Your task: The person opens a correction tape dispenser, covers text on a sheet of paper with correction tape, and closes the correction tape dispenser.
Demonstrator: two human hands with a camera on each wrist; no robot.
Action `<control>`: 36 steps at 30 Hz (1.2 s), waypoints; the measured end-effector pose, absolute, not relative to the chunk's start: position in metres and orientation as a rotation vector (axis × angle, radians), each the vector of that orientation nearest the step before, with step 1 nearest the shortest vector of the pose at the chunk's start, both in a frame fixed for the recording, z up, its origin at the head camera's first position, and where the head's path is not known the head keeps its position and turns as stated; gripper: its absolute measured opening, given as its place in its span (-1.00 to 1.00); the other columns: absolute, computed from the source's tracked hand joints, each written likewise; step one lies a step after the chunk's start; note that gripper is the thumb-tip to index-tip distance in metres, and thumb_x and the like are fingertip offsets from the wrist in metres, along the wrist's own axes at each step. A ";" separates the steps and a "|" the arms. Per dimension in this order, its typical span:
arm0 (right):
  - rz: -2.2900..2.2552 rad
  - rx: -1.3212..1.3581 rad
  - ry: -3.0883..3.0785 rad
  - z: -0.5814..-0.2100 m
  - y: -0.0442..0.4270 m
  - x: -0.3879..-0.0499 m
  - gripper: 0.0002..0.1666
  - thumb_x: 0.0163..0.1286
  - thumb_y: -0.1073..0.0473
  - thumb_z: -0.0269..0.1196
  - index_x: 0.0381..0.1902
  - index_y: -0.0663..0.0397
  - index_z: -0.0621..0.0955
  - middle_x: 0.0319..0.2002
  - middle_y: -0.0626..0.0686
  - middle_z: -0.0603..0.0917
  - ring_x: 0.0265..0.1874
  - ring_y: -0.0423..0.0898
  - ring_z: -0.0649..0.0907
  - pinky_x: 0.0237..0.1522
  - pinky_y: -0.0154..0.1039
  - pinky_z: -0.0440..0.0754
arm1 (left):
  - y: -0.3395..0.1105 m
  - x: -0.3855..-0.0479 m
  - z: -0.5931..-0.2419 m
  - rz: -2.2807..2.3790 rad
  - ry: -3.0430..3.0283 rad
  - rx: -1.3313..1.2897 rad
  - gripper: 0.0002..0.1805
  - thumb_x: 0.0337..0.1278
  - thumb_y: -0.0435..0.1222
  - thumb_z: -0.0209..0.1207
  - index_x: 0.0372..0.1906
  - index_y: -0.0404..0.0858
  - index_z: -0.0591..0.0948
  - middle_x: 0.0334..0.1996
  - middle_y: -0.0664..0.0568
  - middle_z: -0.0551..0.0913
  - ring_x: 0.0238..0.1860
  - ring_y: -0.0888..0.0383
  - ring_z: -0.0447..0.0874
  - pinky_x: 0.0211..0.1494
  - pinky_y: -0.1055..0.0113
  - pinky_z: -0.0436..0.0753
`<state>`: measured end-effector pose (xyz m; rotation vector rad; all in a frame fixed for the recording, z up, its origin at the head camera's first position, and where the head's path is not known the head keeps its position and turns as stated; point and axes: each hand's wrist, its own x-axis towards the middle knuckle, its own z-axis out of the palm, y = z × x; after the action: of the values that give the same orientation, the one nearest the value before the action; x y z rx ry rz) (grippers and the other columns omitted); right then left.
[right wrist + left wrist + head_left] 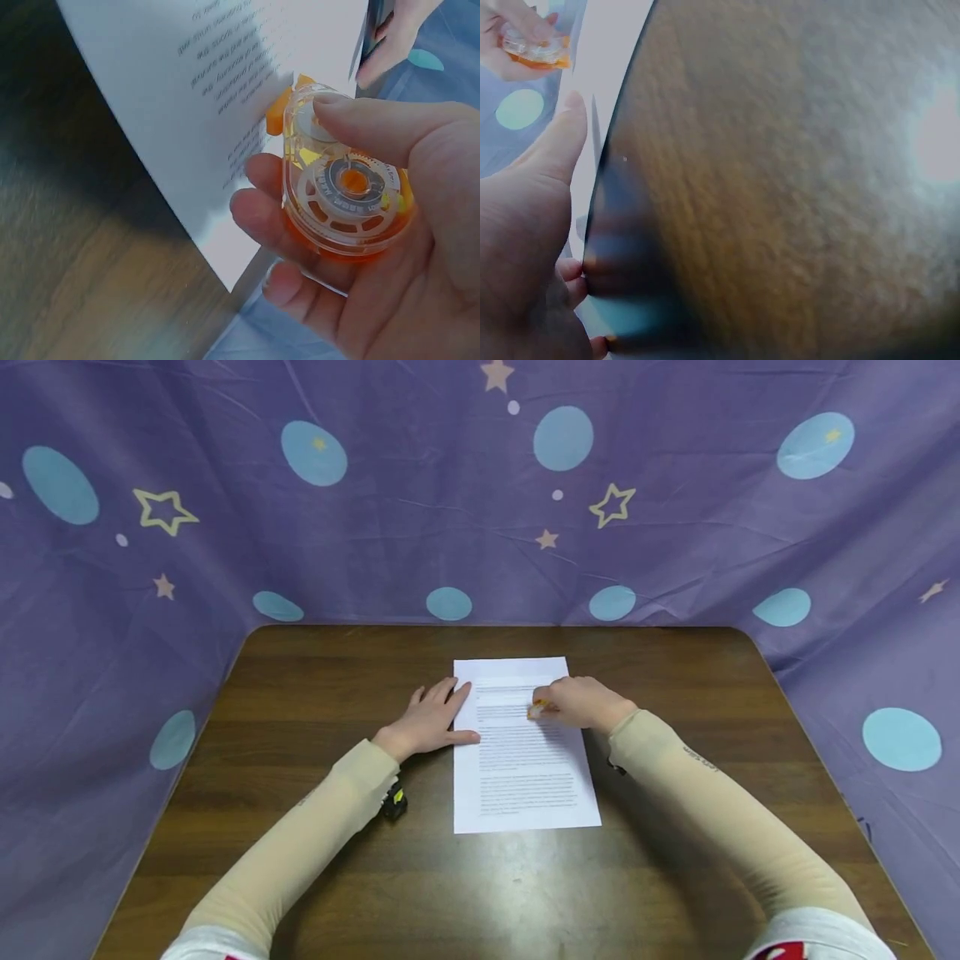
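Note:
A sheet of printed paper (517, 785) lies on the wooden table. My left hand (427, 722) rests on its left edge, fingers spread and thumb out straight; the left wrist view shows that thumb (562, 142) along the paper's edge. In my right hand (588, 702) is a correction tape dispenser (349, 180) with a clear and orange case and an orange tip. The thumb presses on its clear side and the fingers curl beneath it. Its tip (279, 112) is over the text in the paper's upper right part; I cannot tell whether it touches.
The brown wooden table (322, 693) extends on both sides of the paper and in front of it. Behind and beside the table hangs a purple curtain (420, 527) with stars and blue ovals. A dark wrist device (394, 800) sits under the left sleeve cuff.

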<state>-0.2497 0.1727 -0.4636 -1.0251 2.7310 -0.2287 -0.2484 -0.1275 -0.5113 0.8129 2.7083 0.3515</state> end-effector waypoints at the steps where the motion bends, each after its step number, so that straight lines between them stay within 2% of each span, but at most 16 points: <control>1: -0.233 -1.035 2.729 -0.464 0.171 -0.249 -0.88 0.45 0.06 0.40 -0.18 -0.06 0.70 -0.41 -0.09 0.67 -0.45 -0.15 0.54 -0.34 -0.07 0.62 | -0.127 -0.249 -0.511 0.394 2.702 0.806 0.10 0.38 0.23 0.20 0.70 -0.24 -0.04 0.66 -0.34 -0.10 0.65 -0.28 -0.08 0.54 -0.40 -0.03; 4: -0.229 -1.059 2.736 -0.466 0.167 -0.248 -0.88 0.45 0.08 0.40 -0.20 -0.05 0.68 -0.37 -0.07 0.69 -0.43 -0.15 0.56 -0.33 -0.05 0.64 | -0.128 -0.249 -0.508 0.516 2.673 0.777 0.12 0.36 0.20 0.24 0.72 -0.18 -0.09 0.67 -0.32 -0.21 0.66 -0.26 -0.15 0.56 -0.40 -0.10; 7: -0.233 -1.092 2.743 -0.468 0.162 -0.248 -0.88 0.44 0.08 0.40 -0.22 -0.05 0.67 -0.37 -0.07 0.70 -0.43 -0.14 0.58 -0.32 -0.04 0.65 | -0.129 -0.249 -0.507 0.539 2.667 0.772 0.13 0.31 0.19 0.29 0.71 -0.19 -0.04 0.68 -0.29 -0.25 0.68 -0.22 -0.22 0.57 -0.38 -0.11; 14: -0.266 -1.102 2.724 -0.474 0.142 -0.248 -0.86 0.47 0.04 0.38 -0.16 -0.05 0.70 -0.34 -0.08 0.73 -0.40 -0.14 0.62 -0.24 -0.06 0.67 | -0.127 -0.244 -0.509 0.328 2.690 0.823 0.17 0.22 0.37 0.23 0.66 -0.30 0.12 0.68 -0.25 -0.07 0.69 -0.16 -0.23 0.56 -0.41 -0.21; 21: -0.267 -1.121 2.701 -0.472 0.117 -0.247 -0.88 0.49 0.11 0.36 -0.11 0.00 0.70 -0.26 -0.03 0.77 -0.33 -0.13 0.70 -0.18 -0.07 0.70 | -0.126 -0.240 -0.511 0.235 2.691 0.854 0.25 0.13 0.41 0.26 0.68 -0.27 0.08 0.69 -0.22 -0.13 0.69 -0.16 -0.24 0.53 -0.43 -0.03; 28: -0.260 -1.150 2.684 -0.474 0.104 -0.248 -0.84 0.49 0.18 0.35 -0.02 0.05 0.71 -0.16 0.04 0.80 -0.20 -0.05 0.77 -0.09 -0.08 0.73 | -0.128 -0.241 -0.512 0.198 2.698 0.850 0.25 0.15 0.42 0.23 0.68 -0.26 0.07 0.69 -0.19 -0.07 0.68 -0.15 -0.15 0.53 -0.42 -0.01; 36: -0.234 -1.143 2.693 -0.475 0.101 -0.249 -0.83 0.48 0.16 0.37 -0.03 0.02 0.71 -0.19 0.03 0.80 -0.21 -0.05 0.77 -0.09 -0.07 0.73 | -0.127 -0.239 -0.512 0.198 2.708 0.862 0.24 0.15 0.43 0.22 0.68 -0.26 0.06 0.69 -0.18 -0.07 0.68 -0.14 -0.13 0.50 -0.46 0.01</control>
<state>-0.2486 0.1005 -0.4751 -1.1431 2.6925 -0.2338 -0.2390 -0.1273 -0.5117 0.8618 2.7076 0.1983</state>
